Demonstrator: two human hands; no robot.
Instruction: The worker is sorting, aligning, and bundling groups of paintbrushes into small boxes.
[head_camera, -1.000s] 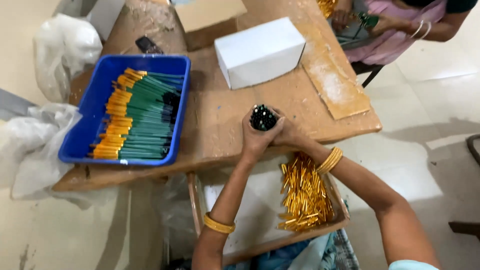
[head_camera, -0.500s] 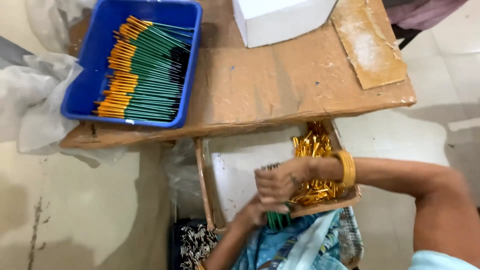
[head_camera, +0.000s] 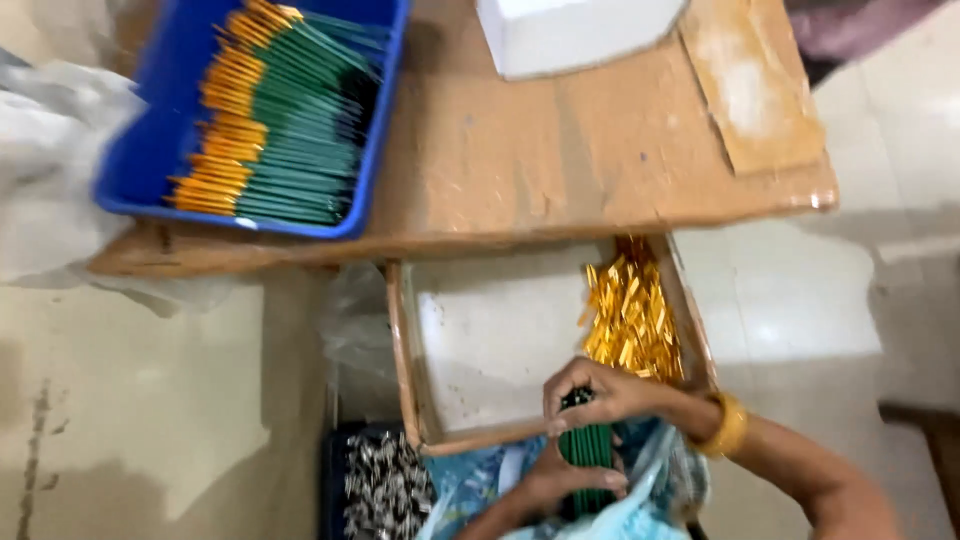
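Looking down from the head camera, I see my right hand (head_camera: 600, 395) curled over the top of a bundle (head_camera: 587, 460) of green pencils, fingers closed on its upper end. My left hand (head_camera: 560, 482) wraps the same bundle lower down, fingers shut around it. The bundle stands nearly upright at the near edge of the scene, just over the near rim of a shallow wooden tray (head_camera: 405, 350).

The tray sits below the table (head_camera: 520, 170), on its near side, with a pale, worn bottom. A heap of gold caps (head_camera: 630, 315) lies along its right side, just beside my right hand. A gold bangle (head_camera: 728, 428) circles my right wrist.

The table is bare, scuffed wood with pale patches. On its far left stands a blue bin (head_camera: 150, 170) holding rows of green pencils with orange ends. A white box (head_camera: 570, 35) sits at the far edge, and a flat wooden board (head_camera: 760, 85) lies at the right.

Crumpled plastic (head_camera: 50, 170) hangs at the left of the table. The floor (head_camera: 150, 420) is pale, stained tile. Near my left hand, low in the scene, a dark container of small silvery pieces (head_camera: 385, 490) rests beside blue cloth (head_camera: 480, 485).
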